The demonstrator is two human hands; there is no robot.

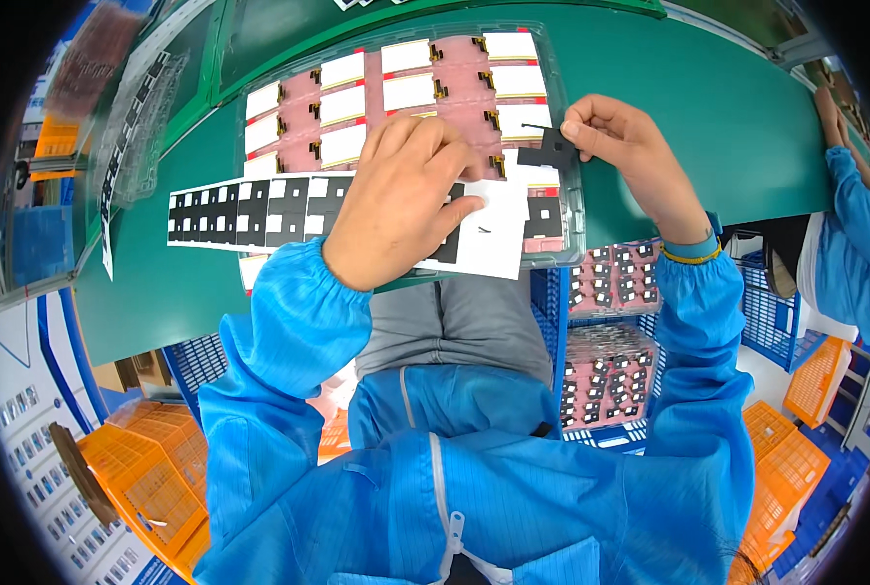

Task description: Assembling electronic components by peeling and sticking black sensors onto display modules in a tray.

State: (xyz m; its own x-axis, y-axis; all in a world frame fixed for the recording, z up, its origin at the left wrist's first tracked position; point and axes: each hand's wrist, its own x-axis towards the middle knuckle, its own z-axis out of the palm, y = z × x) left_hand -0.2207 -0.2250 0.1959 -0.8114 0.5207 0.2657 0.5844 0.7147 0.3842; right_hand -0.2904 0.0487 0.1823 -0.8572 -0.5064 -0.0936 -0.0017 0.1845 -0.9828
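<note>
Right hand [618,136], right of centre in the upper half, pinches the black cut-out piece [552,149] at its edge between thumb and fingers; the piece sits over the right side of the clear tray [573,229]. Left hand [396,200], mid-frame, lies over the white sheet [498,244] carrying more black pieces (can't tell if it pinches or only steadies it). Step looks like lifting one piece off for transfer. Next move probably calls for keeping it flat and lining it up over a white part [510,81] in the tray.
</note>
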